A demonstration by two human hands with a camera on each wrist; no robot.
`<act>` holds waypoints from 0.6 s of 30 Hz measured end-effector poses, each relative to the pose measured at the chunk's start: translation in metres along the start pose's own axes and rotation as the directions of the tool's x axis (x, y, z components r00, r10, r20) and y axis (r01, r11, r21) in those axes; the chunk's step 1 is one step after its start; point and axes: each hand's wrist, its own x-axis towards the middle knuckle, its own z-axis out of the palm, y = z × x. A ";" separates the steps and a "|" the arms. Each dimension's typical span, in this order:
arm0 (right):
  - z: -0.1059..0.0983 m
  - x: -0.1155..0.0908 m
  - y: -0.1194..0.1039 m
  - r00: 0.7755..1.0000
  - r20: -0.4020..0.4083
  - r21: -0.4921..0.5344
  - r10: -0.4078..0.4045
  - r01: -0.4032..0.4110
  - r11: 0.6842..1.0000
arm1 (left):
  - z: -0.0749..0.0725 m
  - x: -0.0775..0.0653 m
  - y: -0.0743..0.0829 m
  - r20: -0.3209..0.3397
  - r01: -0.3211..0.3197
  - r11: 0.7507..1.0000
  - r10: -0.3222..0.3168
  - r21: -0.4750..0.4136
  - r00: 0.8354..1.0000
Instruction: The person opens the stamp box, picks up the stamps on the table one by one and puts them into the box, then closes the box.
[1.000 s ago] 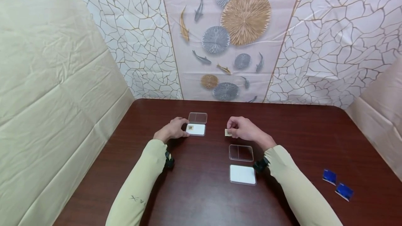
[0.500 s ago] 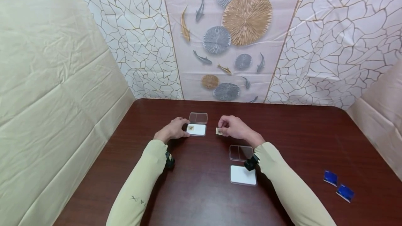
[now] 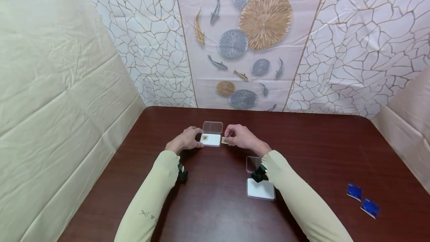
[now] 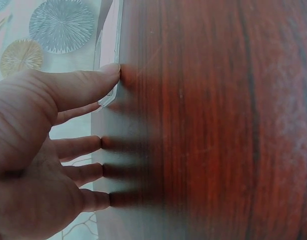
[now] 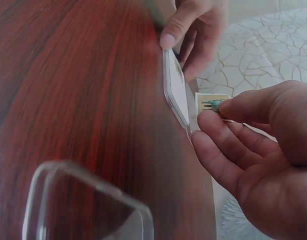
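Note:
Pinched between the thumb and fingers of my right hand (image 3: 242, 137) is a small postage stamp (image 5: 209, 104), cream with a dark and green picture and a toothed edge. It is just right of a flat clear plastic case (image 3: 214, 140) with a white insert, whose clear lid (image 3: 212, 127) lies open behind it. Another stamp (image 3: 205, 137) lies on the left part of that insert. My left hand (image 3: 186, 138) holds the case's left end between thumb and index finger; in the left wrist view the thumb (image 4: 88, 85) touches its side and the other fingertips rest on the table.
A second case (image 3: 261, 189) with a white insert lies nearer me, its clear lid (image 3: 252, 163) behind it, partly under my right wrist. Two blue packets (image 3: 354, 192) lie at the right of the dark wooden table (image 3: 208, 204). A patterned cloth hangs behind.
My right hand has moved left with the stamp, from above the second case's lid to the right edge of the first case. The left hand stays in place.

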 end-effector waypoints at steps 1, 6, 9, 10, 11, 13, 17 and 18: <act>0.002 0.002 0.000 1.000 0.001 0.005 -0.001 0.001 1.000 | 0.001 0.000 0.000 0.002 -0.002 1.000 0.002 0.000 1.000; 0.009 0.009 0.000 1.000 0.003 0.025 0.000 0.000 1.000 | 0.003 0.001 0.000 0.000 -0.009 1.000 0.009 0.007 1.000; 0.013 0.013 -0.002 1.000 0.007 0.033 0.004 -0.005 0.999 | 0.003 0.000 -0.001 -0.004 -0.006 1.000 0.006 0.017 1.000; 0.014 0.015 -0.002 1.000 0.007 0.034 0.004 -0.004 0.999 | 0.002 0.001 -0.001 -0.005 -0.005 1.000 0.005 0.020 1.000; 0.015 0.017 -0.003 1.000 0.007 0.033 0.006 -0.006 0.999 | 0.002 0.000 -0.001 -0.006 -0.002 1.000 0.002 0.023 1.000; 0.016 0.020 -0.002 1.000 0.005 0.028 0.008 -0.009 1.000 | 0.002 0.000 -0.001 -0.008 0.000 1.000 0.000 0.027 1.000; 0.019 0.027 -0.002 1.000 -0.012 0.014 0.002 -0.002 1.000 | 0.001 0.000 0.000 -0.011 0.001 1.000 -0.001 0.021 1.000; 0.020 0.028 -0.002 1.000 -0.014 0.013 0.000 0.001 1.000 | 0.001 0.000 0.000 -0.012 -0.001 1.000 0.001 0.020 1.000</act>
